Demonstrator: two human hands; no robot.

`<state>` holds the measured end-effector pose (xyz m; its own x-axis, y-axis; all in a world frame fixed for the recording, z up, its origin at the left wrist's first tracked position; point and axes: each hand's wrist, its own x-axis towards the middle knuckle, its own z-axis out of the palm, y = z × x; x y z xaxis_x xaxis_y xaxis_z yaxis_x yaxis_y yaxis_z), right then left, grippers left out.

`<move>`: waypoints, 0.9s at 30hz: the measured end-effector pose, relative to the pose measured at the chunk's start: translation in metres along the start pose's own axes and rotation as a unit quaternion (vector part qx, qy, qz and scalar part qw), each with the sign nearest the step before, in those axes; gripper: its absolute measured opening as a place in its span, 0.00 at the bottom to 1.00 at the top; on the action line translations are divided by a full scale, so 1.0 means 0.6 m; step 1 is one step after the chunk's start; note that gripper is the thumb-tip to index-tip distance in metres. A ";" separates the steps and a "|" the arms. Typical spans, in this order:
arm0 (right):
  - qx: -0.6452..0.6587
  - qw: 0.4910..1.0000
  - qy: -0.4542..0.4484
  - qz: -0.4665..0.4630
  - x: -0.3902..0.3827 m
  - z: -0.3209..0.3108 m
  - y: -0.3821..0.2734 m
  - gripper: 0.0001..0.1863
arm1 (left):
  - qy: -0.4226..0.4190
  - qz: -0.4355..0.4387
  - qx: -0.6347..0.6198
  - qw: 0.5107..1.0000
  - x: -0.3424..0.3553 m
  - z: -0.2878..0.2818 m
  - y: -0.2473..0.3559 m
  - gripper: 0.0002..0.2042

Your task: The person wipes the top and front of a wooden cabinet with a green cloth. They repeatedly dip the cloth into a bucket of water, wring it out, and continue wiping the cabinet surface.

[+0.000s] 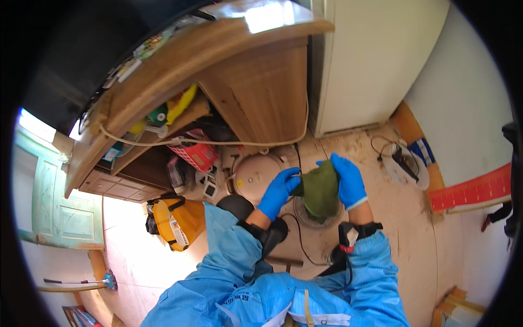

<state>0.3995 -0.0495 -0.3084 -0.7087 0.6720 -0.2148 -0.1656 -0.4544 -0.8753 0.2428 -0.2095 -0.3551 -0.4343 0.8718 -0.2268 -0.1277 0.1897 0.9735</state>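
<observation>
We hold a dark green cloth (321,191) up between both blue-gloved hands, above a round dish (311,217) on the floor. Our left hand (279,192) has its grip pinched shut on the cloth's left edge; our right hand (348,182) has its grip closed over the right edge. A round tan lid (256,175) lies just beside, under the wooden table (239,71).

Bright daylight from left, glare on tabletop (267,16), fisheye-bent edges.
</observation>
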 end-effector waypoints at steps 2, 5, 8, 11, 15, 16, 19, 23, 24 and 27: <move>0.015 1.000 -0.027 -0.007 -0.004 0.006 0.005 0.18 | 0.054 0.090 0.104 0.989 -0.006 0.013 0.002 0.28; 0.078 0.994 -0.071 -0.003 -0.020 0.019 0.002 0.16 | 0.044 0.247 0.164 0.954 -0.026 0.050 0.008 0.37; -0.039 0.988 -0.144 -0.044 -0.046 0.029 -0.014 0.16 | -0.023 0.150 -0.023 0.988 -0.042 0.085 0.024 0.43; -0.180 0.952 -0.204 -0.138 -0.056 0.026 -0.043 0.19 | -0.035 0.077 -0.098 0.992 -0.056 0.077 0.056 0.33; 0.124 0.966 -0.214 -0.073 -0.053 0.008 -0.067 0.25 | -0.017 0.052 -0.360 0.931 -0.074 0.033 0.135 0.25; 0.130 0.972 -0.184 -0.072 -0.054 0.002 -0.067 0.27 | -0.005 0.124 -0.345 0.930 -0.080 0.007 0.163 0.24; 0.176 0.974 -0.133 -0.046 -0.051 -0.013 -0.060 0.24 | 0.071 0.242 -0.320 0.913 -0.103 -0.099 0.273 0.28; 0.164 0.982 -0.087 -0.044 -0.041 -0.026 -0.048 0.24 | 0.271 0.368 -0.024 0.889 -0.130 -0.241 0.451 0.27; 0.173 0.981 -0.080 -0.036 -0.040 -0.028 -0.045 0.23 | 0.291 0.417 0.048 0.859 -0.129 -0.267 0.494 0.28; 0.179 0.982 -0.059 -0.029 -0.036 -0.031 -0.039 0.22 | 0.325 0.382 0.253 0.828 -0.093 -0.326 0.601 0.31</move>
<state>0.4318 -0.0426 -0.2916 -0.7623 0.6396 -0.0992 -0.4232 -0.6085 -0.6713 0.0466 -0.2779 0.0032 -0.6250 0.4293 0.6520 0.7229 0.0031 0.6909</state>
